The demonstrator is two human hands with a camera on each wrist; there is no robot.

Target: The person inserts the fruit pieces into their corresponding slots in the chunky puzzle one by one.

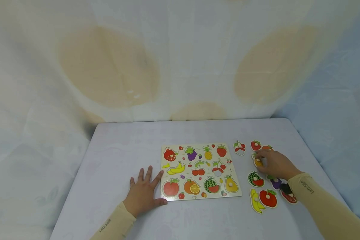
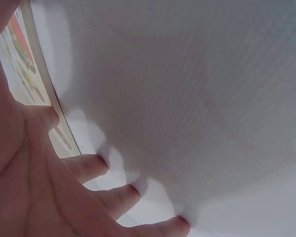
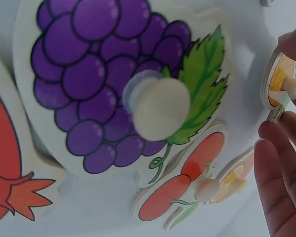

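With spread, straight fingers, my left hand rests on the table along the left edge of a wooden fruit puzzle board, its thumb at the lower left corner. In the left wrist view the fingertips press on the cloth beside the board's edge. My right hand pinches a pineapple puzzle piece by its pale knob, right of the board. The right wrist view shows this piece tilted between thumb and fingers. A pear piece with a knob sits at the board's lower right.
Around my right hand lie loose knobbed pieces: watermelon, bananas, apple, grapes, pomegranate, strawberry and orange, the last partly hidden. A cherry piece lies near the board's upper right corner.
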